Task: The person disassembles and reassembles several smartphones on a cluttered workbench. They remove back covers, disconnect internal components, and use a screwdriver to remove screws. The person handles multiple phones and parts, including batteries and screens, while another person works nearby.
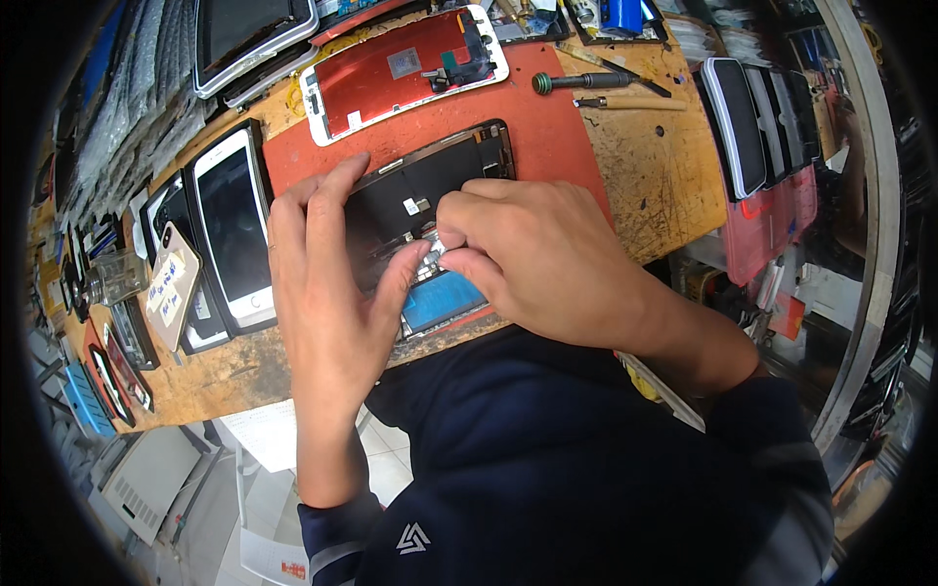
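Handling, nearest: the left hand spreads over the near-left part of the opened device, its thumb well apart from the fingers and reaching to a small silvery part.
Right hand: curled in at the device's middle, thumb and forefinger right at the silvery part; whether they have it firmly pinched, I cannot tell.
Opened device: dark inside, with a blue section on its near side.
Step in hand: seemingly fine fingertip work on the silvery part, with the left hand steadying it.
Next move's call: probably a still left hand and light, exact pressure from the right, since a slip could catch the neighbouring small parts.
Red mat: under the device and showing beyond it, on the wooden counter.
Left of the device: a white phone, and past it a gold phone with handwritten labels.
Beyond the device: a red-backed panel with a white frame; to the right of that, a screwdriver and a wooden-handled tool.
Farther right of the device: a row of phones standing near the counter's edge.
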A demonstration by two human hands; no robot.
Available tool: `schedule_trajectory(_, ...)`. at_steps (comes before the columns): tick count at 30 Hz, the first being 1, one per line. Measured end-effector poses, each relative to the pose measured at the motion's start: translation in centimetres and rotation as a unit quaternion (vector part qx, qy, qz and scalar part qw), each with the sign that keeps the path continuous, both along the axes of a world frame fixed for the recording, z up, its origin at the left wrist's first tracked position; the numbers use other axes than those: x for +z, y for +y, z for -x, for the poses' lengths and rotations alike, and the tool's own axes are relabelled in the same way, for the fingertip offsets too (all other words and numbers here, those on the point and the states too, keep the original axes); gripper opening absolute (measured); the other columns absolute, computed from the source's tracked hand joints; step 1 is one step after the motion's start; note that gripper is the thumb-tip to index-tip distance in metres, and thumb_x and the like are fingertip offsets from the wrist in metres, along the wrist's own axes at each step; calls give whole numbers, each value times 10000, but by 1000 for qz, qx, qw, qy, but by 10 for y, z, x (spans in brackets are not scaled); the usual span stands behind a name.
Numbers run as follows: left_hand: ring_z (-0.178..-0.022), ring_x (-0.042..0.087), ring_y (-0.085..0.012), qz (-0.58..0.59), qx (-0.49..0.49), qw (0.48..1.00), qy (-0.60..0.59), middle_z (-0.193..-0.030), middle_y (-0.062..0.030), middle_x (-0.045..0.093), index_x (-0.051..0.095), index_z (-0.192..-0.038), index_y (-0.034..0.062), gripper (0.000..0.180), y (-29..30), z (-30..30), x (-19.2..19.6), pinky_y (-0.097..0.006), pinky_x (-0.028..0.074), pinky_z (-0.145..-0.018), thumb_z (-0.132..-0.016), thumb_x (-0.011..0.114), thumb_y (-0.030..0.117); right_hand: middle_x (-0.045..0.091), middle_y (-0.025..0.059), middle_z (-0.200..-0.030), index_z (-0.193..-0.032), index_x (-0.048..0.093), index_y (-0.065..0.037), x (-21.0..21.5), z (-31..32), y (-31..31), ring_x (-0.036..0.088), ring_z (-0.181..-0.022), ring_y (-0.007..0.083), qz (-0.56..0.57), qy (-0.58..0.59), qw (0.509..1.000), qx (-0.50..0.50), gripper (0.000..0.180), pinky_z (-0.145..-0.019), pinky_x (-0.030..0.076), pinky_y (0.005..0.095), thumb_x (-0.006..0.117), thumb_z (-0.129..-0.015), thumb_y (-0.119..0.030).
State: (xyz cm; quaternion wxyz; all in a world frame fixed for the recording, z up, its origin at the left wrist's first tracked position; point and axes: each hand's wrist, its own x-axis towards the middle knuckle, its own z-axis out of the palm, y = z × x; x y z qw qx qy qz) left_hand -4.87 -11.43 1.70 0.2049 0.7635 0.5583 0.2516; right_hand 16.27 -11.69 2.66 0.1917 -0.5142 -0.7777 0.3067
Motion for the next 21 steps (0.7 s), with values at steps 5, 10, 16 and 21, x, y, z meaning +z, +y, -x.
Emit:
schedule_trajectory(5,-1208,612,-354,3,-7,1000,8,-1323,-174,615,565,-1510,51,833,-2,1,2,-432,504,-1047,-775,941,157,673,100,-887,-941,649,-59,1,2,1,696,-822,380,10,-18,1000,1,146,-675,522,494,763,-931,-149)
schedule_trajectory(10,-1177,584,-383,7,-2,1000,-2,-1258,-174,573,544,-1545,102,849,-3,-1,0,-471,454,-1048,-786,923,148,661,101,-911,-962,646,-60,2,4,-3,694,-817,384,9,-25,1000,-4,145,-673,527,499,758,-939,-150)
schedule_trajectory(16,-1175,581,-383,7,-3,1000,2,-1259,-176,573,548,-1535,94,834,-2,-2,0,-463,444,-1051,-788,916,138,663,101,-915,-964,645,-57,4,5,-1,699,-813,388,12,-51,999,10,141,-666,534,504,753,-946,-147)
schedule_trajectory(21,-1187,570,-386,6,-10,1000,-2,-1260,-174,573,545,-1541,94,839,0,0,-1,-464,436,-1064,-787,911,137,692,111,-911,-966,653,-47,6,7,3,716,-831,387,17,-70,997,23,151,-669,547,506,755,-948,-157)
